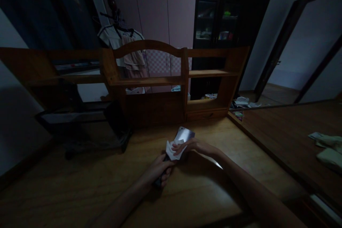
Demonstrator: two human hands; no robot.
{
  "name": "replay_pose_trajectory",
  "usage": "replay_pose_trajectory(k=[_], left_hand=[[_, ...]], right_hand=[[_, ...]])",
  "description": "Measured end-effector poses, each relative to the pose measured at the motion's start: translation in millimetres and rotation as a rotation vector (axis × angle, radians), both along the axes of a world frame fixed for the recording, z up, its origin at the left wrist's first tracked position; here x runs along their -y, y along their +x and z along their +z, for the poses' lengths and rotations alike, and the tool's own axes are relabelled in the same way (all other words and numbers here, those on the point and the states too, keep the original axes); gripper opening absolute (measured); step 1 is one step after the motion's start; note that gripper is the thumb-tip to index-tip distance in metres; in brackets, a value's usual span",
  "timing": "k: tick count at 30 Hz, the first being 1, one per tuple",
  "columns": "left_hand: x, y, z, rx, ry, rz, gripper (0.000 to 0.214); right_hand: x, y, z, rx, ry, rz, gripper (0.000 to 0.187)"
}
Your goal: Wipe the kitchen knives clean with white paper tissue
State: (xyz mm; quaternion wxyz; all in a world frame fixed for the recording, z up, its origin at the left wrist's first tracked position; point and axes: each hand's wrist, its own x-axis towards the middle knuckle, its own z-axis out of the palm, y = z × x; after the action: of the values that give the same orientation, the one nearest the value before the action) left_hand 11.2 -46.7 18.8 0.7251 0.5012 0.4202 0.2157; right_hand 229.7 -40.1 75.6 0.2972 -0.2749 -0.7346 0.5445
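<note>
A kitchen cleaver (185, 133) with a shiny metal blade and a dark handle is held low over the wooden desk, its blade pointing away from me. My left hand (161, 169) is wrapped round the handle. On the blade lies a crumpled white tissue (170, 146), partly covering the metal. My right hand (184, 146) presses this tissue against the blade with its fingers. The lower part of the blade is hidden under the tissue and fingers.
A wooden shelf unit (149, 81) rises along the back of the desk (107, 181). A dark, box-like rack (88, 128) stands at the left. Beyond are pink wardrobe doors (152, 10) and a black cabinet (232, 25). Light cloth (330, 149) lies at the far right.
</note>
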Motion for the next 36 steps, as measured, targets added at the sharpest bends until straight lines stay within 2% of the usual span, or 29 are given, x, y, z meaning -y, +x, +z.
replay_pose_trajectory(k=[5,9,13,15,18,20,22,25,27,30,36], left_hand=[[4,-2,2.2,-0.012,-0.008,0.004,0.036],[6,-2,6.1,0.009,-0.001,-0.003,0.035],[5,-1,9.9,0.02,-0.035,0.01,0.035],[4,-1,8.7,0.021,-0.044,0.01,0.035],[3,-2,2.4,0.024,-0.015,0.015,0.036],[3,-2,-1.8,0.021,0.009,0.011,0.037],[4,-2,-3.4,0.013,0.025,0.002,0.037],[3,-2,-0.7,0.022,0.03,0.003,0.036],[1,-2,1.9,0.033,-0.019,0.021,0.035],[-1,-3,3.4,0.062,-0.111,0.013,0.034],[3,-3,7.5,0.057,-0.118,0.023,0.033]], right_hand=[[-2,11,2.7,0.048,-0.042,0.085,0.027],[-6,17,-6.9,0.158,-0.055,0.04,0.025],[-12,24,-13.6,0.13,0.001,-0.165,0.028],[-15,27,-11.5,0.051,0.051,-0.325,0.032],[-18,29,-5.5,-0.091,0.175,-0.576,0.037],[-17,27,-4.3,-0.109,0.275,-0.666,0.038],[-15,21,-7.3,-0.038,0.33,-0.611,0.037],[-8,7,-16.9,0.128,0.326,-0.334,0.037],[-3,-4,-22.4,0.204,0.343,-0.194,0.037],[0,-15,-26.0,0.242,0.353,-0.096,0.038],[-4,-12,-24.0,0.228,0.268,0.005,0.039]])
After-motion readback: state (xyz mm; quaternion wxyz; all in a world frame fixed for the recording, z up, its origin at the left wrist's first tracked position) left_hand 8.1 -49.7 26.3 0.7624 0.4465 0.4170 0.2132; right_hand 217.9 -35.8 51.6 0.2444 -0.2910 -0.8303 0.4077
